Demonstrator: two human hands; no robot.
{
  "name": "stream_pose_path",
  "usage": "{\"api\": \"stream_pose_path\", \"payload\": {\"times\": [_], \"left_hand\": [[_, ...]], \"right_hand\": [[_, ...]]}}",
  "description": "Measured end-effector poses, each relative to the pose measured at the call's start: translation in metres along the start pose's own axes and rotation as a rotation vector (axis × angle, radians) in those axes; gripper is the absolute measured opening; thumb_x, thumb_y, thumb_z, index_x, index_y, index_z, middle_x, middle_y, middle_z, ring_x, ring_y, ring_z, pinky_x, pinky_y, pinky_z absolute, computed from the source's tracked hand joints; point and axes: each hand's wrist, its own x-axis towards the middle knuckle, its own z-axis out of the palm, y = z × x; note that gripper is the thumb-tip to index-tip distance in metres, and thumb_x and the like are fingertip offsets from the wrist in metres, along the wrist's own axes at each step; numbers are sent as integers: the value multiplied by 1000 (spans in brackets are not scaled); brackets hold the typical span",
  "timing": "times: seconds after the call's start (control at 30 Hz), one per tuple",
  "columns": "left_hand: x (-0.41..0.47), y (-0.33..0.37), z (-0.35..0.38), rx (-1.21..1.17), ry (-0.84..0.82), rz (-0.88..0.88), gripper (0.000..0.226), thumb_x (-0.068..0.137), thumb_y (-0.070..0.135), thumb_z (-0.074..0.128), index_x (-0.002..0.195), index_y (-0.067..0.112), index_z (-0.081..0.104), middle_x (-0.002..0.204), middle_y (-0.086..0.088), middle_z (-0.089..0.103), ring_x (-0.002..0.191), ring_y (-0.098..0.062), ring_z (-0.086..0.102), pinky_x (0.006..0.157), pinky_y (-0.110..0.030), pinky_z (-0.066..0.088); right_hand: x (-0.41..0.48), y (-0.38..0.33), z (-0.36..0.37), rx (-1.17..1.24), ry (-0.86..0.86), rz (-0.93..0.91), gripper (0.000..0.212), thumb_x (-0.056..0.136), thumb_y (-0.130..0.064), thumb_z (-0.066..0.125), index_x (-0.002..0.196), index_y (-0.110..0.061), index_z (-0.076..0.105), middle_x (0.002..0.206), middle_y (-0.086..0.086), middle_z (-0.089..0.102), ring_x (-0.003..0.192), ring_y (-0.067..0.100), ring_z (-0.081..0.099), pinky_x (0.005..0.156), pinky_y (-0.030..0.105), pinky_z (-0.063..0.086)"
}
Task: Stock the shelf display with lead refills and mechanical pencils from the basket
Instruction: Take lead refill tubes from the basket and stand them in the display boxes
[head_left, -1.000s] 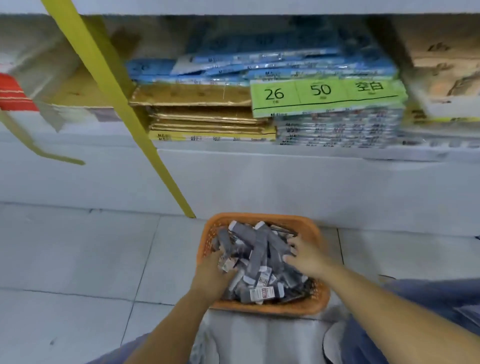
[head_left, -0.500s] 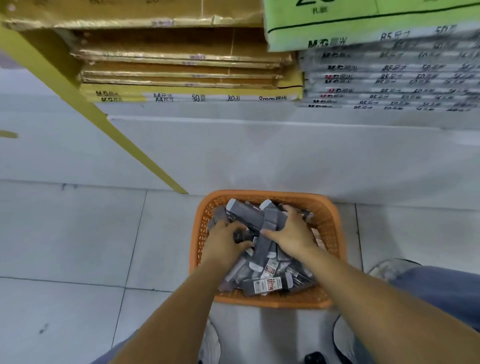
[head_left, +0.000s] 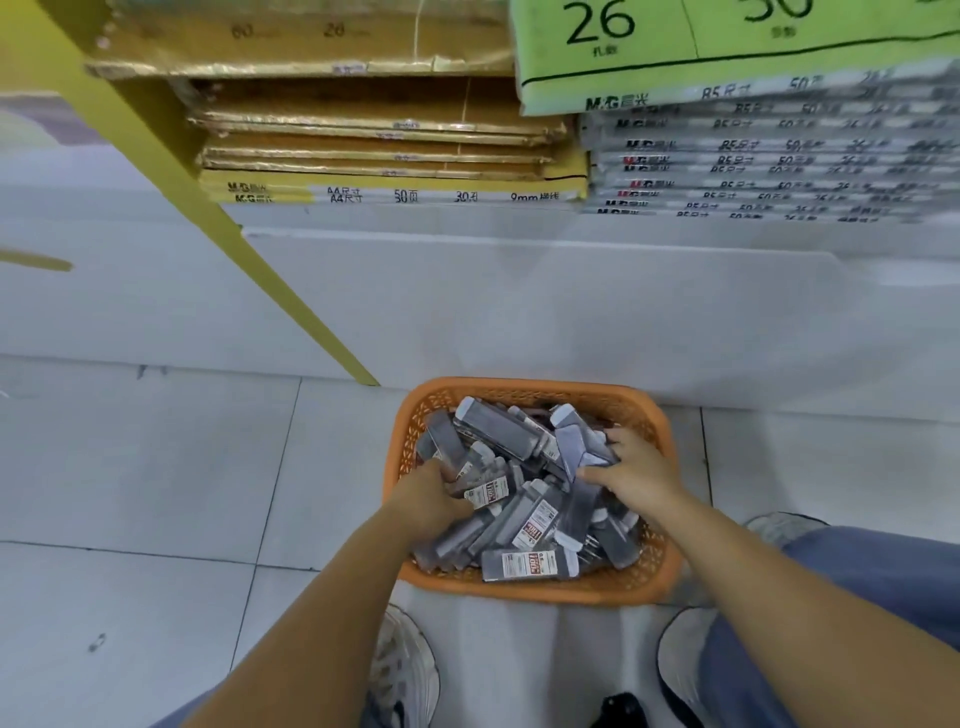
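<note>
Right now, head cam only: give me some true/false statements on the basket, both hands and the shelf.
1. The orange plastic mesh basket sits on the white tiled floor. True.
2. The left hand rests on the shelf. False: its fingers are curled into the grey lead refill packs piled in the basket.
3. The right hand grips a grey pack near the basket's far right side. True.
4. The yellow slanted post meets the floor to the right of the basket. False: it comes down just left of the basket's far corner.
5. The green label sheet on the shelf shows the number 26. True.
</note>
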Motion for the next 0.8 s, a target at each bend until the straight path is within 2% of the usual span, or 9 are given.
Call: {"api": "stream_pose_path", "payload": {"times": [0.1, 0.2, 0.27, 0.37, 0.43, 0.5, 0.6, 0.73, 0.8], "left_hand": [[-6, -4, 3, -58, -95, 36, 15, 90, 18, 65, 87, 19, 51, 81, -3, 61, 67, -16, 57, 61, -27, 49], [-12, -13, 9, -276, -148, 17, 10, 94, 9, 61, 100, 11, 53, 83, -10, 63, 66, -21, 60, 63, -30, 54], [-17, -19, 12, -445, -138, 14, 19, 93, 6, 61, 111, 8, 56, 83, -12, 67, 68, -23, 61, 69, -35, 54], [-27, -19, 9, -724, -150, -7, 30, 96, 11, 65, 123, 19, 57, 91, -12, 76, 78, -22, 70, 73, -34, 57], [-35, -14, 2, -893, -197, -9, 36, 94, 8, 67, 126, 20, 55, 101, -16, 76, 93, -26, 75, 82, -41, 60], [-44, -7, -7, -995, -239, 36, 41, 91, 1, 68, 126, 19, 54, 106, -14, 77, 103, -29, 73, 90, -50, 59], [-62, 11, -21, -1041, -246, 141, 43, 91, -8, 62, 127, 14, 55, 98, -5, 77, 93, -21, 74, 83, -48, 61], [-94, 39, -41, -1078, -229, 248, 50, 82, -12, 63, 125, 13, 60, 95, -8, 75, 82, -23, 74, 68, -38, 61], [-113, 55, -50, -1102, -203, 331, 50, 76, 4, 75, 123, 14, 63, 105, -12, 75, 90, -31, 74, 79, -47, 61]], "right_hand": [[-6, 1, 6, 32, -23, 41, 41, 73, -20, 81, 105, -26, 55, 97, -6, 66, 88, 15, 64, 79, 38, 54], [-13, 1, 13, 78, -36, 23, 41, 75, -21, 80, 102, -35, 52, 100, -12, 64, 88, 8, 63, 69, 30, 52], [-17, -2, 14, 125, -42, 19, 39, 77, -19, 79, 99, -36, 52, 98, -13, 66, 84, 3, 63, 64, 24, 49], [-22, -12, 9, 212, -51, 13, 39, 79, -19, 77, 109, -30, 54, 101, -14, 68, 86, 0, 64, 65, 21, 48], [-25, -23, 3, 272, -75, 4, 40, 79, -21, 77, 113, -28, 56, 103, -11, 70, 89, 6, 68, 71, 27, 54], [-32, -37, -2, 331, -120, -17, 40, 80, -19, 77, 114, -25, 58, 105, -5, 71, 94, 18, 69, 80, 41, 58], [-47, -65, -10, 415, -172, -95, 33, 80, -14, 77, 109, -20, 61, 102, 3, 73, 90, 28, 71, 74, 45, 55], [-79, -111, -25, 473, -227, -211, 30, 83, -14, 74, 109, -21, 60, 101, -1, 74, 88, 17, 72, 70, 32, 54], [-99, -133, -30, 495, -229, -279, 28, 85, -13, 71, 110, -20, 58, 100, -2, 73, 85, 12, 72, 64, 25, 53]]}}
